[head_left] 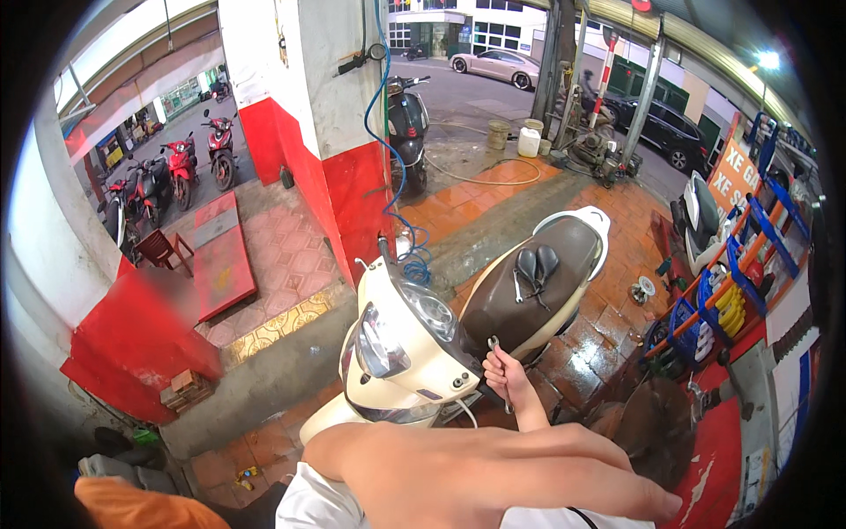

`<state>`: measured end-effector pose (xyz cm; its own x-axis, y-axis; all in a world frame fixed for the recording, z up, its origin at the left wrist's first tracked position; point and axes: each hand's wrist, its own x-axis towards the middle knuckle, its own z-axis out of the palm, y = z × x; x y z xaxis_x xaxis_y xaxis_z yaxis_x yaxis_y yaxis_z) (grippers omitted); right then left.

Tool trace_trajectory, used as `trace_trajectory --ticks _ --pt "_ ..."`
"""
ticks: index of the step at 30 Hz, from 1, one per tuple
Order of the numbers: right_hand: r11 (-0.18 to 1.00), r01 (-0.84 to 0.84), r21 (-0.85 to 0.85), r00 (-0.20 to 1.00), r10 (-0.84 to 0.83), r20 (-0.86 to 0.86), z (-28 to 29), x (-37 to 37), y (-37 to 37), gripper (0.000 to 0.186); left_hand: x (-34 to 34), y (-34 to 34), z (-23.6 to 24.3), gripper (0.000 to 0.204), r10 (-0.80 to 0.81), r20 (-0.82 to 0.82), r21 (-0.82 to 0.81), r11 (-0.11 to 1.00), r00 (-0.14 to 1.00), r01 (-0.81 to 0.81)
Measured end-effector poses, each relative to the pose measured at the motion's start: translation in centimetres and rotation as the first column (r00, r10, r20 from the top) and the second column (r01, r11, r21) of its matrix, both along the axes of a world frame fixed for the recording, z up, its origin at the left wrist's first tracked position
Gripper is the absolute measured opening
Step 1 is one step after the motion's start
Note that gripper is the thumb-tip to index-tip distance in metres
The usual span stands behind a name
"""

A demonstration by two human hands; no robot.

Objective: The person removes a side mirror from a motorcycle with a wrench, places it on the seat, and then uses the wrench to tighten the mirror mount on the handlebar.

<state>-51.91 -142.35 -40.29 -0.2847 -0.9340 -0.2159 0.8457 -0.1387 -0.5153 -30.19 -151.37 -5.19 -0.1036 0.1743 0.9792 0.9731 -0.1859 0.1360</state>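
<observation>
A cream scooter (pixel 410 331) stands before me, its headlights and front panel toward the left and its brown seat (pixel 564 273) behind. My right hand (pixel 504 372) is closed around a metal wrench (pixel 493 342) held upright beside the scooter's front panel and the near edge of the seat. Very close to the camera, my left hand (pixel 493 467) reaches across with its fingers stretched out and nothing visible in it. It covers my lower right forearm and part of the scooter's lower front. Two black rear-view mirrors (pixel 535 264) with stems lie on the seat.
A red-and-white pillar (pixel 339 176) with a coiled blue hose (pixel 416 266) stands beyond the scooter. On the right is a rack (pixel 736 273) of blue and orange parts. Someone's orange garment (pixel 141 504) shows at lower left. Buckets and a white jug (pixel 529 142) stand farther back.
</observation>
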Motion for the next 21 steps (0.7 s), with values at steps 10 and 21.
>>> trace_trajectory --ticks 10,21 --pt "1.0 -0.022 0.014 0.998 0.023 -0.055 1.0 0.4 -0.3 0.044 -2.3 -6.3 -16.4 0.052 0.808 0.439 -0.736 0.574 0.392 -0.358" --pt "1.0 -0.019 0.018 0.999 0.02 -0.033 0.6 0.1 0.3 0.043 -3.8 -5.4 -28.7 0.036 0.876 0.437 -0.793 0.481 0.202 -0.372"
